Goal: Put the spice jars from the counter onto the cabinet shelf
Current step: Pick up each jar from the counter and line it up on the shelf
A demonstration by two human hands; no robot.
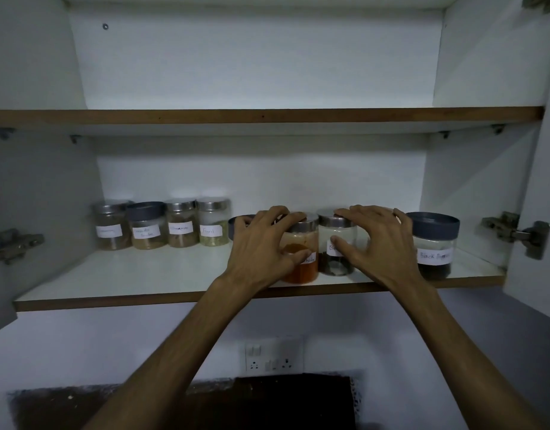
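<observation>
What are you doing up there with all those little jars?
A person is putting spice jars on the lower cabinet shelf. The left hand grips the jar of orange powder, and the right hand grips the jar with dark spice beside it. Both jars stand on the shelf near its front edge. Four labelled jars line up at the back left, and a blue-lidded jar stands to the right.

I had both arms raised to the lower cabinet shelf [112, 274]. My left hand [261, 246] gripped the jar of orange powder [301, 262], fingers curled over its steel lid. My right hand [379, 243] gripped the jar [335, 256] touching it, thumb on the glass. Four labelled jars [162, 226] stood in a row at the back left, and a dark-lidded jar [433, 243] stood on the right.
</observation>
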